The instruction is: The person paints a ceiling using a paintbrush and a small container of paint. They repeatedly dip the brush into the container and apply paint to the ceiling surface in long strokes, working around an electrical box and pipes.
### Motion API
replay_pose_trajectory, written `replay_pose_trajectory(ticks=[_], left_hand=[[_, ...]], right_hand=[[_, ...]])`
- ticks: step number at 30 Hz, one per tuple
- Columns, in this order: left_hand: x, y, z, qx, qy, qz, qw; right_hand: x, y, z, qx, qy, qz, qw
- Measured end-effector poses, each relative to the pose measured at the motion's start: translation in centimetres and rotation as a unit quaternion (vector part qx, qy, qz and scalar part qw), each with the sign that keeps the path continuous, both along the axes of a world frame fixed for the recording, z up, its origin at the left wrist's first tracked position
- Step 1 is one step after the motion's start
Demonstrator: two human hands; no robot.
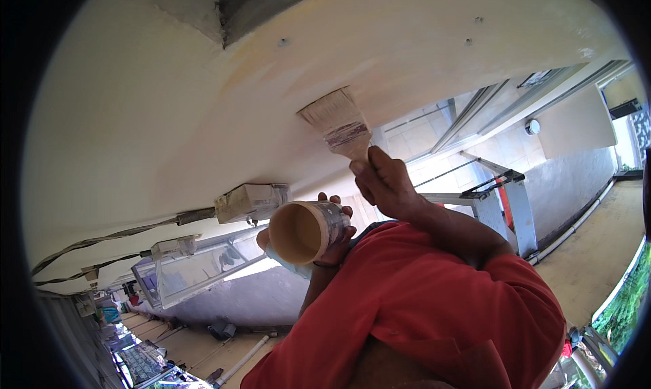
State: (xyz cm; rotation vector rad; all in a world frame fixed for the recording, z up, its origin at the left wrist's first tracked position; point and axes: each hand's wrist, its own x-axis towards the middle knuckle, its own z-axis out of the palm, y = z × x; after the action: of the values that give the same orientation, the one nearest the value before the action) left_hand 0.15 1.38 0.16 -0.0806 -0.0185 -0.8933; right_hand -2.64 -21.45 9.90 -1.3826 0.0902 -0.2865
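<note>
My right hand is closed around the handle of a wide, flat paintbrush, whose pale bristles are against the cream wall. Lower and to the left, my left hand grips a round paint tub with its fingers wrapped about the side. The tub is tilted so its mouth faces me, and its inside is coated cream. How much paint it holds I cannot tell. Faint darker, uneven patches show on the wall near the brush.
A paint-smeared box with a cable juts from the wall left of the tub. An open window sash projects below it. To the right stand a metal ladder and more windows. A white pipe runs along the floor edge.
</note>
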Motion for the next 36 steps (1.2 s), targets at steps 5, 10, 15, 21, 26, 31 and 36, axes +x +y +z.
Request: replay_pose_trajectory(ticks=[5,10,15,21,26,31,36], left_hand=[[-0.5,2.5,-1.5,0.008,-0.003,0.046,0.999],[-0.8,3.1,-2.2,0.004,0.026,0.060,0.998],[-1.4,3.7,-2.6,-0.004,0.015,0.071,0.997],[-1.6,4.5,-3.1,-0.008,0.030,0.080,0.996],[-1.4,4.6,-3.0,-0.013,0.023,0.078,0.997],[-1.5,4.9,-3.0,-0.035,0.005,0.091,0.995],[-1.9,5.6,-3.5,-0.043,0.019,0.100,0.994]], right_hand=[[0.0,-2.0,-0.5,0.200,-0.061,-0.218,0.953],[1.7,3.0,-3.1,-0.004,0.018,0.016,1.000],[-0.1,2.3,-3.1,0.088,0.061,-0.002,0.994],[1.0,0.2,-2.2,0.209,-0.041,-0.246,0.946],[1.7,5.9,-4.1,0.010,0.072,0.068,0.995],[-0.3,2.7,-3.8,0.102,0.082,-0.019,0.991],[-0.4,0.4,-5.6,0.167,0.016,-0.223,0.960]])
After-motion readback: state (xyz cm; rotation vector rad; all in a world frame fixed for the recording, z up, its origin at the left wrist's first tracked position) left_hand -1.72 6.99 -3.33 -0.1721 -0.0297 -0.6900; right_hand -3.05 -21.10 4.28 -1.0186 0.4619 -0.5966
